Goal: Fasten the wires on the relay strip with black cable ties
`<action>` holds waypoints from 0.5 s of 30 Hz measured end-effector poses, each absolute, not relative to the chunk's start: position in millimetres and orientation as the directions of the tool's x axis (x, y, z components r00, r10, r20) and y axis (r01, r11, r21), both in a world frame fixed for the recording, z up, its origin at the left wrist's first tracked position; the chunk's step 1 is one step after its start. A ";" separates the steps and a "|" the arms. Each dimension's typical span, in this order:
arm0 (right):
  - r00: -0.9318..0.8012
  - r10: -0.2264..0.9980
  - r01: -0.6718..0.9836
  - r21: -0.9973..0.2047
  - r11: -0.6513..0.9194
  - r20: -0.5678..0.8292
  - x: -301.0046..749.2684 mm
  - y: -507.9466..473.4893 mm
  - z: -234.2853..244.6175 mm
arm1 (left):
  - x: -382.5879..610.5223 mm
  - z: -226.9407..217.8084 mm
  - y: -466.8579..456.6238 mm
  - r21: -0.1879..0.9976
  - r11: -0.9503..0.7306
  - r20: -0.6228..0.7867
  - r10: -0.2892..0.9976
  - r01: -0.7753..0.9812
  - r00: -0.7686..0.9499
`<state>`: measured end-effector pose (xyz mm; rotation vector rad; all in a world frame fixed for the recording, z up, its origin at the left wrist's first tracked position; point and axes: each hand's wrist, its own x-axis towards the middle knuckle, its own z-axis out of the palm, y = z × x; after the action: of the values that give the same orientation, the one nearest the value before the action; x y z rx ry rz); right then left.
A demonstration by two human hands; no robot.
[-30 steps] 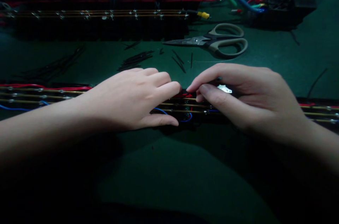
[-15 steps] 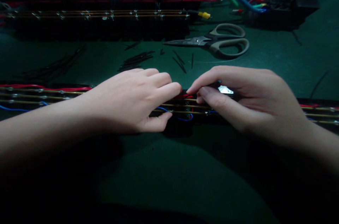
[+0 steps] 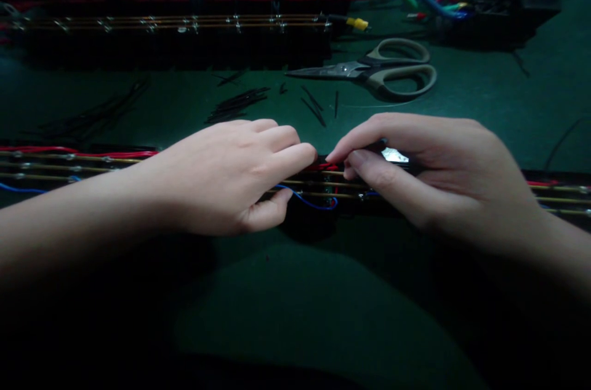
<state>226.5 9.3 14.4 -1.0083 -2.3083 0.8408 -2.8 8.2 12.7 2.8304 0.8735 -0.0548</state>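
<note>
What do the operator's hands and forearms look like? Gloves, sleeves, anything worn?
Left hand and right hand ungloved; left forearm and right forearm bare where visible. No sleeves, rings, watch or wristband show.

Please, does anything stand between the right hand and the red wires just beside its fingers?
Nothing visible does: the right hand comes right up to the red wires, though contact is unclear. The scissors lie farther back, out of the way.
</note>
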 end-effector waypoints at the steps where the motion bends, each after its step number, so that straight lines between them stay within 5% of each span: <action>1: -0.615 0.768 0.472 -0.696 0.540 0.179 226.4 9.3 14.5 | -2.9 12.9 8.3 0.164 -0.812 -0.094 0.553 0.561 0.828; 15: -0.633 0.748 0.488 -0.647 0.586 0.200 226.4 8.3 12.7 | -5.7 12.2 7.9 0.210 -0.804 -0.095 0.549 0.556 0.830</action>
<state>226.4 8.3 12.7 -0.9871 -2.3614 0.7663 -5.7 7.9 12.2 2.7829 0.8529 -0.0439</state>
